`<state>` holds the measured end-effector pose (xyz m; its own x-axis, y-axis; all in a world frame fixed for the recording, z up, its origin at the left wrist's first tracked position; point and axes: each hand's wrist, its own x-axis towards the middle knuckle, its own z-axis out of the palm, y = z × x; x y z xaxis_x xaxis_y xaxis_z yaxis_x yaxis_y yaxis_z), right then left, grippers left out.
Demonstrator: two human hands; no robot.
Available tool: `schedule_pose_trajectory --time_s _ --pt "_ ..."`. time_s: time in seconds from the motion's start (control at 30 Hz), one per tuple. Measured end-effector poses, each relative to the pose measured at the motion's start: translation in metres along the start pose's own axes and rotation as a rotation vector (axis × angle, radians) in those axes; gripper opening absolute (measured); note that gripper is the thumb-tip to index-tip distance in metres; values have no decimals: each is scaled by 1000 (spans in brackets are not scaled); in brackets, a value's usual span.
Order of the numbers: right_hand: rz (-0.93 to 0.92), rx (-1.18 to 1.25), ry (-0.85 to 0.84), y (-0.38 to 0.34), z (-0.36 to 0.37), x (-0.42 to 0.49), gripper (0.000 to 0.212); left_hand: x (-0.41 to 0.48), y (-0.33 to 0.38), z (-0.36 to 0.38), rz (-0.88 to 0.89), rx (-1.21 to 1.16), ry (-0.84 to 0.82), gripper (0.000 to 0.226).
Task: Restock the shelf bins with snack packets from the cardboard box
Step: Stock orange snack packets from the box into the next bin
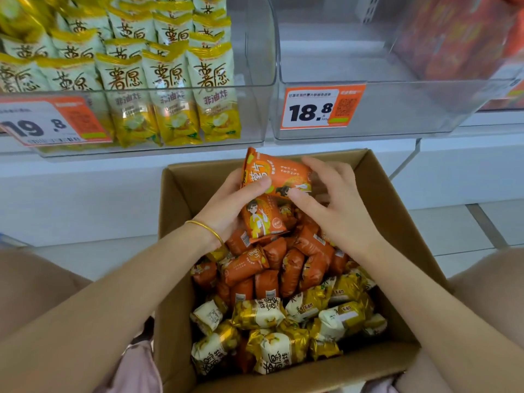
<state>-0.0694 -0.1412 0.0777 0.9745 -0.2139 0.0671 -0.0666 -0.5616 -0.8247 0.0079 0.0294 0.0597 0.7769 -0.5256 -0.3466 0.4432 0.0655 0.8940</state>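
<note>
Pickup: orange foil snack packets [279, 171] gripped by left hand [226, 207], right hand [337, 205] at brown cardboard box [174, 211] far edge; empty clear bin [397, 109] likely next.

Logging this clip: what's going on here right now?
A person works over an open cardboard box of snack packets. The left hand holds two orange packets; the right hand pinches the upper one. The bin tagged 18.8 looks empty; the bin tagged 19.8 is full of yellow packets.

Two orange packets [279, 173] held over the open, packet-filled cardboard box [177, 211]
</note>
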Motion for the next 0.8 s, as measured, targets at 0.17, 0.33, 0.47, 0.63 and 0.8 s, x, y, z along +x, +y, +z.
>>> schedule_pose_trajectory --time_s 0.17,0.33,0.47,0.63,0.8 --pt "-94 -43 -177 -8 -9 9 62 -5 3 -10 33 249 -114 57" --pt "36 155 -326 -11 -14 7 67 -20 13 -10 97 368 -200 54" --pt "190 647 -278 -17 -32 2 47 -33 33 -12 242 392 -217 80" --pt "48 856 -482 -37 -47 -3 63 -48 66 10 382 431 -234 106" --pt "-57 846 -508 -63 -71 10 59 -42 114 38 472 515 -296 124"
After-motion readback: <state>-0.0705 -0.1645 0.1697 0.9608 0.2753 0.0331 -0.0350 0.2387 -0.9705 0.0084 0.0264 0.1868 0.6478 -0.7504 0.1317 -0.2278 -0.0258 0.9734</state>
